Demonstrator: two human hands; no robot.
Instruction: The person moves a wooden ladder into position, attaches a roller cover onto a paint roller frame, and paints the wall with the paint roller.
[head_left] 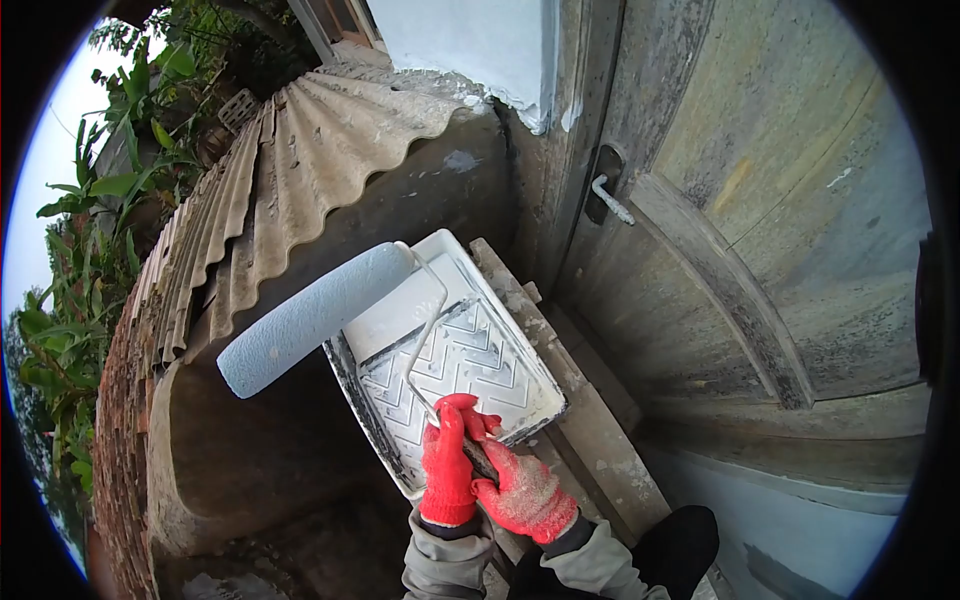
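Both my hands wear red gloves and grip a paint roller (pixel 315 318) by its handle. My left hand (pixel 447 465) is closed at the front of the handle, close to the wire frame (pixel 430 335). Just behind it, my right hand (pixel 525 495) wraps round the dark grip. The pale blue, fuzzy roller cover points up and left, partly beyond the tray's edge. Beneath the roller lies a paint tray (pixel 545 395) with white paint in its well and a ribbed chevron slope smeared with paint. Most of the handle is hidden by the gloves.
The tray rests on paint-spotted wooden planks (pixel 600 450). To the right stands a weathered wooden door (pixel 780 200) with a lever handle (pixel 612 200). Corrugated roofing sheets (pixel 330 150) slope away on the left, with plants (pixel 90 330) beyond. A white-painted wall (pixel 465 45) is at the top.
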